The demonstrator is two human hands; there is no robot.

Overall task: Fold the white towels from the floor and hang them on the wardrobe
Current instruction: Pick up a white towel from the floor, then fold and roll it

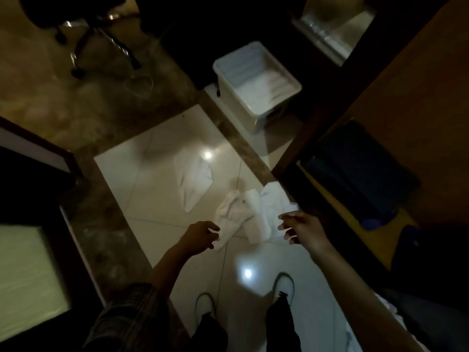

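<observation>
both my hands, left hand (200,235) and right hand (302,228), hover with empty, loosely curled fingers over the crumpled towel (236,214) on the floor (152,189); i should pinch two corners.

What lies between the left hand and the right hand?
In the head view, the crumpled white towels on the floor tiles lie between the left hand and right hand.

white towels (238,214) lie crumpled on glossy cream floor tiles (152,179) edged by a mottled brown border (101,224), a white plastic bin (256,82) at upper centre, an orange-brown wardrobe (418,80) at right, white shoes (284,284) below.
</observation>
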